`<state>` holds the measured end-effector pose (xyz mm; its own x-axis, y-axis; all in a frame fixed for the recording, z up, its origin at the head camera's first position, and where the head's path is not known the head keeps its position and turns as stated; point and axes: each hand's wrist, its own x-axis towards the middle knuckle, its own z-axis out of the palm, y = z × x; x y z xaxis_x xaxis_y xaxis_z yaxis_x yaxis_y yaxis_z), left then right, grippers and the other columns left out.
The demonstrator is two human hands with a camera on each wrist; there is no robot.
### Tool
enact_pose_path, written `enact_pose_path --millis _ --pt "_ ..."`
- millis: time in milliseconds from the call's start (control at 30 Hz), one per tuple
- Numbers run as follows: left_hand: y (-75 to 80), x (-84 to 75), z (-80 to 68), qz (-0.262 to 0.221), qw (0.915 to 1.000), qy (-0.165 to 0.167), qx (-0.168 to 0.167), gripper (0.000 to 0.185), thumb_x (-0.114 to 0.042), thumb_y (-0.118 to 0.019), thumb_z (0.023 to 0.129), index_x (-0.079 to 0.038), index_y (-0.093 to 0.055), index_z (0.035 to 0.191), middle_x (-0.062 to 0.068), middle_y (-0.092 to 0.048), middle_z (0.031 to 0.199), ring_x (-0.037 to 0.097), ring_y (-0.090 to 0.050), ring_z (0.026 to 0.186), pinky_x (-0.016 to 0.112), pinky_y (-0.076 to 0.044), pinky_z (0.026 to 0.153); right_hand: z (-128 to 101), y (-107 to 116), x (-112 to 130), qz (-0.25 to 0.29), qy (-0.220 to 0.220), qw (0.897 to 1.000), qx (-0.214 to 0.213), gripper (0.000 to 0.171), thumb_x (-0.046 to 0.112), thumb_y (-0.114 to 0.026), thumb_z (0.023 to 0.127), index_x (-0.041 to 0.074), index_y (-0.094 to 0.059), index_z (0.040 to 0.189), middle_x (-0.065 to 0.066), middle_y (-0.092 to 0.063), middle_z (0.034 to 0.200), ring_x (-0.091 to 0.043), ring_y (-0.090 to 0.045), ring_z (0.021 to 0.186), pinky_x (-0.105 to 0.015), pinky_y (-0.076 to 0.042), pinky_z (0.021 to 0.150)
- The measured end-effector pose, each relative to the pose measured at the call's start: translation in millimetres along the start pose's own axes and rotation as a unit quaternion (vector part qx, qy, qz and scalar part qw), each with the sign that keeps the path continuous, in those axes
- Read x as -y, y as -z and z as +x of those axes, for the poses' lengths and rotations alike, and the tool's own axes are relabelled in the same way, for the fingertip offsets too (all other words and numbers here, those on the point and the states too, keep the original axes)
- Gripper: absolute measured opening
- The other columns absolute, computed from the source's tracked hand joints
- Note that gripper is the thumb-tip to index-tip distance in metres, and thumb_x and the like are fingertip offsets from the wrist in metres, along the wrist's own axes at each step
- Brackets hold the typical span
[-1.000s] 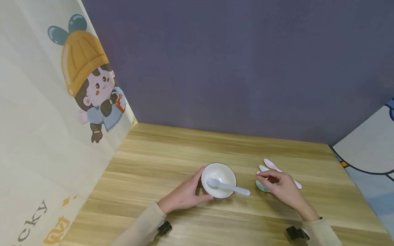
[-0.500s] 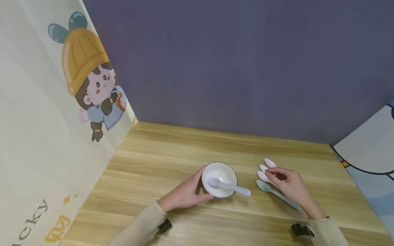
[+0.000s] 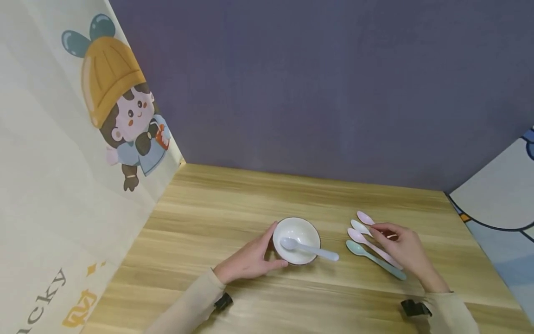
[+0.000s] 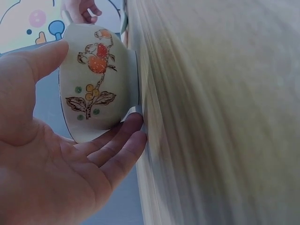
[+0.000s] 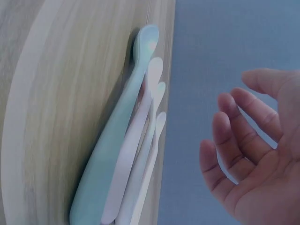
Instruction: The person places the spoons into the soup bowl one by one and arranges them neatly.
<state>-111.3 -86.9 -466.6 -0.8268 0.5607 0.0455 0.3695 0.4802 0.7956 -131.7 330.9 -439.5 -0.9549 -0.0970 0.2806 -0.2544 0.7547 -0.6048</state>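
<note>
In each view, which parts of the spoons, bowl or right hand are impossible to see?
Head view: the right hand hides much of the handles of the far pink spoon and the white spoon.
Left wrist view: the wall of the bowl hides its inside.
Right wrist view: the right edge cuts off part of the right hand.

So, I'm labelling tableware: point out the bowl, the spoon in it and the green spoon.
Bowl (image 4: 99,83), left wrist view: outer wall.
Spoon in bowl (image 3: 311,249), head view: handle.
Green spoon (image 3: 377,261), head view: handle.
</note>
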Motion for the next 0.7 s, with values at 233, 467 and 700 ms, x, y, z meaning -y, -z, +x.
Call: enact_pose_path --millis 233,467,700 --pt "-2.2 0.1 0.9 -0.005 1.0000 0.000 0.001 0.102 -0.043 -0.079 0.097 -0.016 -0.015 0.171 0.005 -0.056 0.155 0.014 -0.062 0.131 0.046 -0.048 0.118 2.3 3.7 -13.3 -0.009 -0.010 1.000 0.005 0.016 0.019 -0.078 0.099 0.009 -0.083 0.110 -0.012 -0.081 0.103 0.011 -0.062 0.083 -0.008 -0.050 0.070" --pt "-3.6 -0.9 0.6 -0.010 0.9998 0.012 0.011 0.108 -0.046 -0.077 0.097 -0.008 -0.010 0.172 0.010 -0.052 0.161 0.018 -0.060 0.136 0.048 -0.045 0.122 0.6 5.3 -25.5 -0.026 -0.020 0.999 -0.004 0.016 0.016 -0.078 0.098 0.006 -0.083 0.110 -0.013 -0.081 0.102 0.016 -0.059 0.083 -0.006 -0.049 0.069" --pt "1.0 -1.3 -1.7 0.000 0.9999 0.017 0.001 0.108 -0.044 -0.079 0.097 -0.007 -0.011 0.172 0.013 -0.049 0.163 0.023 -0.057 0.141 0.051 -0.044 0.123 5.5 4.2 -32.3 -0.035 -0.043 0.998 0.005 0.024 0.023 -0.080 0.097 0.005 -0.081 0.113 -0.016 -0.081 0.105 0.014 -0.058 0.082 -0.011 -0.050 0.067"
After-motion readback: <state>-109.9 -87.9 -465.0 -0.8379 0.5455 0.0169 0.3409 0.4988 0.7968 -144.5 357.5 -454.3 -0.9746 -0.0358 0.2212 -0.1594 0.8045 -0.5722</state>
